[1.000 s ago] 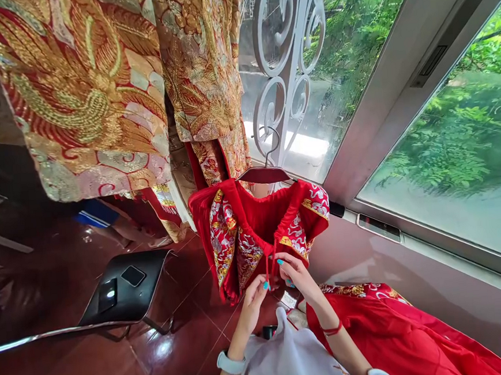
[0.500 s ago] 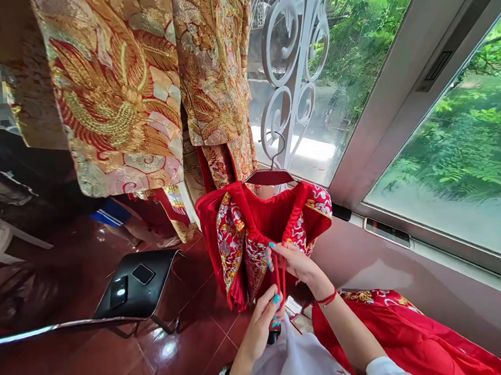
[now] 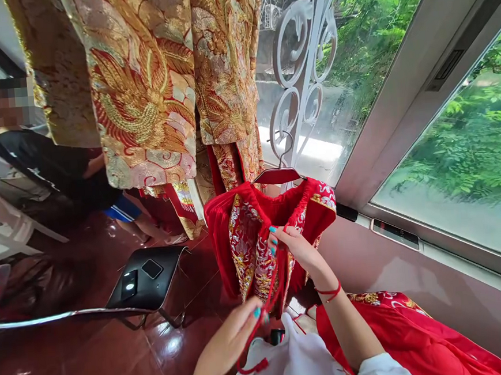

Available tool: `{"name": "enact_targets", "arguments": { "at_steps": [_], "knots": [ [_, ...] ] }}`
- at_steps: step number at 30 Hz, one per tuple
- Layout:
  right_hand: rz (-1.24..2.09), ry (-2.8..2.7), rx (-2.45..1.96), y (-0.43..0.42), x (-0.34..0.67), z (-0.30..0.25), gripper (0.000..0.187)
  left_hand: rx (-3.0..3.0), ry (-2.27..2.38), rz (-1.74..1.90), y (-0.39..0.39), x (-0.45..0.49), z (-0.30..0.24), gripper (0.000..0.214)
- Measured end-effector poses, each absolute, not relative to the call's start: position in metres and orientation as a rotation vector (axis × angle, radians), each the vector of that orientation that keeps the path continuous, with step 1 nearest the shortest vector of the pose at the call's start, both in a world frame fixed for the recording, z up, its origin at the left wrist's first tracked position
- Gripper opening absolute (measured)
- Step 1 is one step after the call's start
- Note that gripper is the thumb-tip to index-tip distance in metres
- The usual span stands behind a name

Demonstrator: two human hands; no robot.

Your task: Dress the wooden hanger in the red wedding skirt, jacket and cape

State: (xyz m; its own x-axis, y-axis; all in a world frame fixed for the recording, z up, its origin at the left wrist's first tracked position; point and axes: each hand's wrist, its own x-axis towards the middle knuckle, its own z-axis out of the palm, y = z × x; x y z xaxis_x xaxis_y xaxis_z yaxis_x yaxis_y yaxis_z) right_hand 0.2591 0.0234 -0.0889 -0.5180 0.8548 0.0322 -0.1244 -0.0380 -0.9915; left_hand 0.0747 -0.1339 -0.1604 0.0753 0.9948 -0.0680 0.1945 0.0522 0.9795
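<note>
A red embroidered garment (image 3: 260,256) with silver and gold motifs hangs in front of me on a dark red hanger (image 3: 279,176). At its gathered neckline, my right hand (image 3: 293,243) pinches the red drawstring cord where it leaves the cloth. Lower and to the left, my left hand (image 3: 233,333) is closed around the red cord (image 3: 273,301), which runs down from the right hand. The cord's loose end dangles below the left hand, over my white clothing. My left fingers are slightly blurred and partly hidden.
Gold embroidered robes (image 3: 148,103) hang at the upper left. A black stool (image 3: 166,275) carries two dark phone-like devices. Another red garment (image 3: 414,336) lies at lower right. A phone (image 3: 395,235) rests on the window sill. A person in dark clothes (image 3: 53,162) sits at left.
My left hand has moved down and left, drawing the cord out, and its loose end now shows. My right hand stays at the neckline. The view has shifted slightly left.
</note>
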Motion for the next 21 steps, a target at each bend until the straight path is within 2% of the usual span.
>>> {"name": "enact_targets", "arguments": {
  "at_steps": [2, 6, 8, 10, 13, 15, 17, 19, 21],
  "knots": [
    [1.644, -1.594, -0.82, 0.024, 0.254, -0.106, 0.057, 1.415, 1.419, 1.133, -0.097, 0.072, -0.167, 0.035],
    [1.589, -1.691, -0.835, 0.024, 0.257, -0.13, 0.058, 1.443, 1.661, 1.628, -0.021, 0.067, -0.163, 0.055],
    [1.524, -1.743, -0.901, 0.024, 0.273, -0.131, 0.055, 1.473, 1.708, 1.673, 0.005, 0.064, -0.152, 0.05],
    [1.312, -1.743, -1.049, 0.028, 0.3, -0.126, 0.047, 1.491, 1.669, 1.594, 0.019, 0.058, -0.139, 0.037],
    [0.711, -1.583, -1.279, 0.051, 0.347, -0.112, 0.033, 1.495, 1.534, 1.468, 0.025, 0.046, -0.122, 0.029],
    [0.302, -1.564, -1.341, 0.079, 0.369, -0.105, 0.052, 1.46, 1.486, 1.47, 0.025, 0.039, -0.111, 0.025],
    [0.04, -1.708, -1.36, 0.111, 0.381, -0.102, 0.07, 1.414, 1.455, 1.481, 0.024, 0.034, -0.099, 0.024],
    [-0.008, -1.898, -1.356, 0.139, 0.384, -0.104, 0.072, 1.423, 1.447, 1.474, 0.023, 0.03, -0.084, 0.025],
    [0.077, -2.003, -1.323, 0.158, 0.386, -0.106, 0.066, 1.507, 1.506, 1.473, 0.023, 0.025, -0.067, 0.028]
  ]
}}
